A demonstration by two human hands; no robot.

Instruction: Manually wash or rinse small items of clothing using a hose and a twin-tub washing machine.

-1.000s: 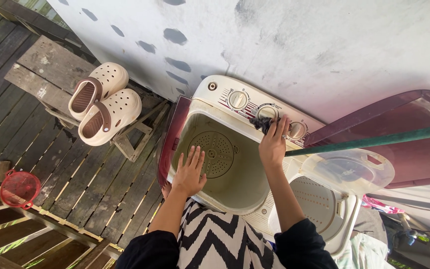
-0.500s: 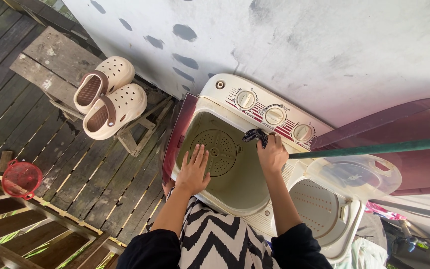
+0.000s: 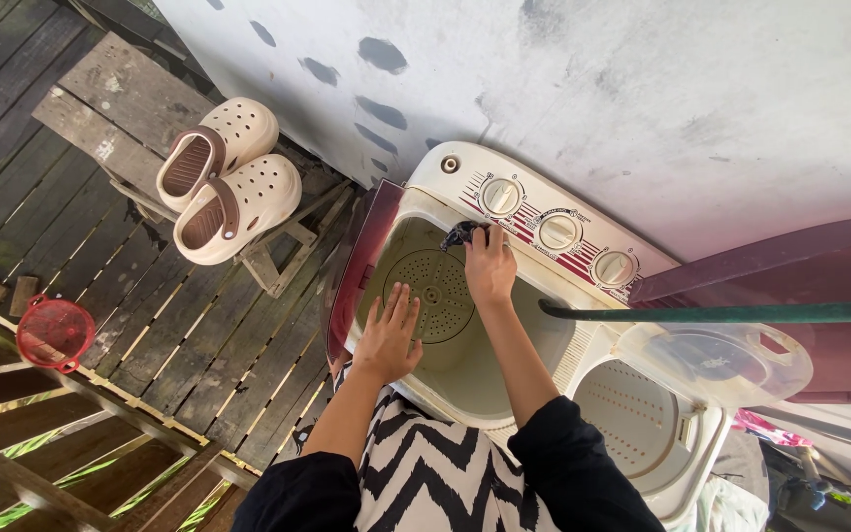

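Person seen from above: both arms wear black sleeves pushed up to about the elbow, leaving the forearms, the left hand (image 3: pixel 389 333) and the right hand (image 3: pixel 490 266) bare. Between the sleeves, the garment over the body shows a bold black-and-white zigzag pattern. No rings, watch or gloves show on either hand.

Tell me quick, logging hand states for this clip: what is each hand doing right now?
Left hand: open, flat on the washing machine tub rim, holding nothing.
Right hand: closed on a dark cloth.
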